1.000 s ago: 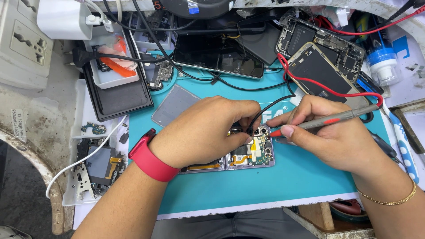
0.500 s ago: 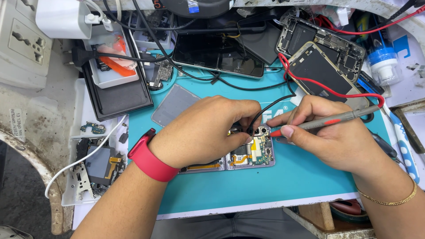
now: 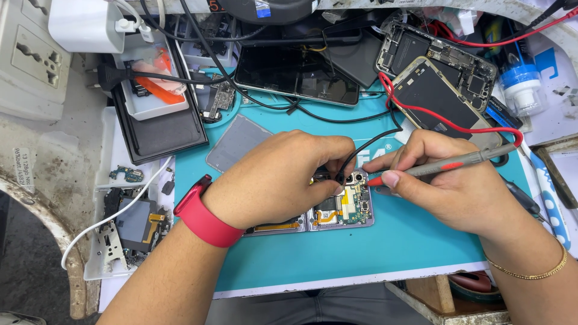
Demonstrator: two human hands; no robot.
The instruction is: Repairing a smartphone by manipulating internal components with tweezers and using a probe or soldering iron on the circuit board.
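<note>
An opened phone (image 3: 343, 207) with its circuit board bare lies on a teal work mat (image 3: 373, 253). My left hand (image 3: 280, 177), with a red wristband, covers the phone's left part and pinches a black probe with a black lead against the board. My right hand (image 3: 448, 183) holds a grey probe (image 3: 448, 164) with a red tip like a pen. Its tip touches the board near the camera lenses, and a red lead (image 3: 433, 117) runs off it toward the back.
Behind the mat lie a dark phone screen (image 3: 295, 75), two opened phones (image 3: 439, 78) and a grey back cover (image 3: 235, 150). A black tray (image 3: 159, 135) and a white tray of parts (image 3: 126, 222) sit left. A wall socket (image 3: 27, 60) is far left, a bottle (image 3: 521, 84) at right.
</note>
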